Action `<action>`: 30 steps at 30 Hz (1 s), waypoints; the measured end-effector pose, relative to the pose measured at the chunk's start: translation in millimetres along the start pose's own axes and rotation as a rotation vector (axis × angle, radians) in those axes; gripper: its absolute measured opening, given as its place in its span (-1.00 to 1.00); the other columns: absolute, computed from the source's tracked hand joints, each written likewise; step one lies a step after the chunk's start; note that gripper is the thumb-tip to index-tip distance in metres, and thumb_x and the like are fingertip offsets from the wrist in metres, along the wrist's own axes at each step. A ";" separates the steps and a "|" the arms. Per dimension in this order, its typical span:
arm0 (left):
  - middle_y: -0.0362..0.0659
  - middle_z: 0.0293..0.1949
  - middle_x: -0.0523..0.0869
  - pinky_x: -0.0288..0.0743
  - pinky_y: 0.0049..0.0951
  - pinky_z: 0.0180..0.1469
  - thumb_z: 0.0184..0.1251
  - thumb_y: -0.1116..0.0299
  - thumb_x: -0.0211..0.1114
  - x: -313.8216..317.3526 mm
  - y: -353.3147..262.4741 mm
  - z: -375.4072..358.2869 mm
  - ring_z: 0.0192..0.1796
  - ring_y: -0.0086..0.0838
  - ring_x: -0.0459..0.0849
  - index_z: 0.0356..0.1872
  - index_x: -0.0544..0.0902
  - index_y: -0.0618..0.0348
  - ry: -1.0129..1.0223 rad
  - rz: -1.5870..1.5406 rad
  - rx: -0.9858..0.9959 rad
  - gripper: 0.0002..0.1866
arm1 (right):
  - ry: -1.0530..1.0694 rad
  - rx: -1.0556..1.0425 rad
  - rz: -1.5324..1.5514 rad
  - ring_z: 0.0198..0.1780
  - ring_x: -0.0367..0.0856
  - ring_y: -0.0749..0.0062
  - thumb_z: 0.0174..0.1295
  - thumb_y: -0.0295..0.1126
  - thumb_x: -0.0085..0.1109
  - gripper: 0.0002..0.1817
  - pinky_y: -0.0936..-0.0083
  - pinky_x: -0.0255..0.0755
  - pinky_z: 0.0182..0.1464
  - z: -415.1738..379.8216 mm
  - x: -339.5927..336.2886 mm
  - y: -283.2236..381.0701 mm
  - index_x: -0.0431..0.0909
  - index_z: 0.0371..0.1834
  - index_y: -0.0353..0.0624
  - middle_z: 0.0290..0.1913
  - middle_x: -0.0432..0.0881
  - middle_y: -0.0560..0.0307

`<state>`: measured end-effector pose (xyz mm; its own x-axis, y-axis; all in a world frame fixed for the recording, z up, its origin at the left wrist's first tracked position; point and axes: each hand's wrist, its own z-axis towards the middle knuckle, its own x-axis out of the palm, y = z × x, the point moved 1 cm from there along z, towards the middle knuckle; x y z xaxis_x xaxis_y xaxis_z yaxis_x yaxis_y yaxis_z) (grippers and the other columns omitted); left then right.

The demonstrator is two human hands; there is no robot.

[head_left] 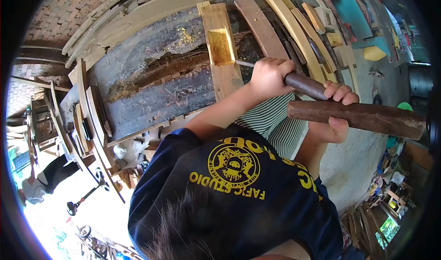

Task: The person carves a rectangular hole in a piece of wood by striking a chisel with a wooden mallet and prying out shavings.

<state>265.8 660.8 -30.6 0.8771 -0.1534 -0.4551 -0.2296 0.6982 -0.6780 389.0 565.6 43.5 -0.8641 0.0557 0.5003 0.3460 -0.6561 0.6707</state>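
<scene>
Left hand (273, 79) closed around chisel (307, 85), blade angled to the near-right corner of the hollow in the light wooden piece (226, 78). Right hand (339, 129) gripping dark wooden block (358, 118), fingers over top, thumb below; block sits just beside the chisel's handle end. Hollowed piece lies across the workbench (138, 118), running from near its far edge toward its near edge. Brown plank (261, 28) lies right of it, toward the far edge; more wooden strips (294, 32) beyond that. Wood shavings (186, 35) left of the piece.
</scene>
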 end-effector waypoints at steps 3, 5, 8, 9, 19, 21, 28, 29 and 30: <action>-0.20 -0.62 0.61 0.54 -0.25 -0.47 -0.26 0.15 0.46 1.7 16.7 8.6 -0.55 -0.21 0.66 -0.49 0.57 -0.02 -0.023 0.062 0.076 -0.70 | -0.063 0.049 -0.031 0.04 0.49 0.05 -0.25 -0.51 0.21 -0.52 0.06 0.13 0.35 -11.7 -15.7 2.1 0.38 -0.13 -0.12 -0.19 0.45 0.02; -0.18 -0.59 0.63 0.57 -0.25 -0.43 -0.28 0.14 0.47 -3.1 26.5 12.0 -0.50 -0.20 0.68 -0.51 0.58 -0.01 0.013 0.060 0.014 -0.70 | -0.111 0.085 -0.053 0.33 0.32 -0.11 -0.26 -0.46 0.15 -0.52 0.03 -0.18 0.55 -19.4 -25.8 5.4 0.41 -0.12 -0.15 -0.11 0.47 -0.01; -0.14 -0.58 0.65 0.59 -0.27 -0.41 -0.24 0.15 0.47 -6.6 47.6 15.6 -0.49 -0.19 0.69 -0.52 0.61 -0.01 -0.060 -0.028 -0.067 -0.73 | -0.204 0.147 -0.103 0.38 0.30 -0.13 -0.26 -0.50 0.11 -0.54 -0.01 -0.17 0.56 -30.6 -46.1 15.4 0.43 -0.13 -0.16 -0.08 0.49 -0.03; -0.13 -0.59 0.65 0.60 -0.27 -0.41 -0.23 0.16 0.47 -7.5 52.2 15.9 -0.49 -0.18 0.69 -0.52 0.63 0.00 -0.119 -0.091 -0.109 -0.74 | -0.271 0.176 -0.164 0.33 0.37 -0.12 -0.25 -0.50 0.10 -0.55 -0.02 -0.10 0.55 -34.1 -52.5 17.7 0.43 -0.14 -0.17 -0.10 0.49 -0.03; -0.05 -0.59 0.65 0.57 -0.38 -0.41 -0.21 0.28 0.49 -16.6 72.4 23.2 -0.53 -0.25 0.68 -0.51 0.62 0.19 -0.253 -0.206 -0.216 -0.73 | -0.562 0.338 -0.724 -0.38 0.55 0.30 -0.10 -0.60 0.12 -0.64 0.41 0.55 -0.28 -52.6 -57.2 25.8 0.41 -0.14 -0.24 -0.28 0.50 0.04; -0.02 -0.58 0.67 0.59 -0.34 -0.40 -0.20 0.23 0.49 -17.3 73.0 23.7 -0.51 -0.18 0.70 -0.51 0.64 0.19 -0.262 -0.243 -0.257 -0.71 | -0.406 0.355 -0.866 -0.44 0.53 0.38 0.04 -0.56 0.20 -0.67 0.48 0.44 -0.38 -47.6 -56.3 30.5 0.39 -0.11 -0.27 -0.31 0.50 0.05; 0.00 -0.55 0.69 0.61 -0.33 -0.33 -0.21 0.19 0.48 -19.2 74.7 25.8 -0.46 -0.16 0.72 -0.48 0.67 0.19 -0.215 -0.243 -0.338 -0.69 | -0.005 0.351 -0.900 -0.41 0.51 0.47 0.13 -0.53 0.24 -0.60 0.51 0.44 -0.40 -18.4 -19.0 36.3 0.30 0.00 -0.30 -0.30 0.51 0.05; 0.01 -0.54 0.69 0.62 -0.32 -0.31 -0.20 0.18 0.47 -19.6 74.5 27.0 -0.44 -0.15 0.73 -0.46 0.68 0.19 -0.209 -0.253 -0.354 -0.68 | -0.032 0.315 -0.887 -0.40 0.52 0.47 0.14 -0.53 0.24 -0.59 0.51 0.45 -0.39 -16.3 -2.5 31.5 0.29 0.01 -0.30 -0.29 0.51 0.05; 0.01 -0.54 0.69 0.62 -0.32 -0.31 -0.20 0.18 0.47 -20.5 74.1 28.1 -0.44 -0.15 0.73 -0.46 0.68 0.19 -0.215 -0.253 -0.354 -0.68 | -0.059 0.279 -0.874 -0.39 0.52 0.47 0.15 -0.53 0.25 -0.58 0.52 0.45 -0.37 -14.5 7.4 29.2 0.28 0.02 -0.29 -0.27 0.51 0.05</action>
<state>242.6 735.4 -55.3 0.9828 -0.1134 -0.1458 -0.0942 0.3710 -0.9238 387.4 536.0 58.8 -0.8424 0.4896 -0.2250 -0.3394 -0.1578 0.9273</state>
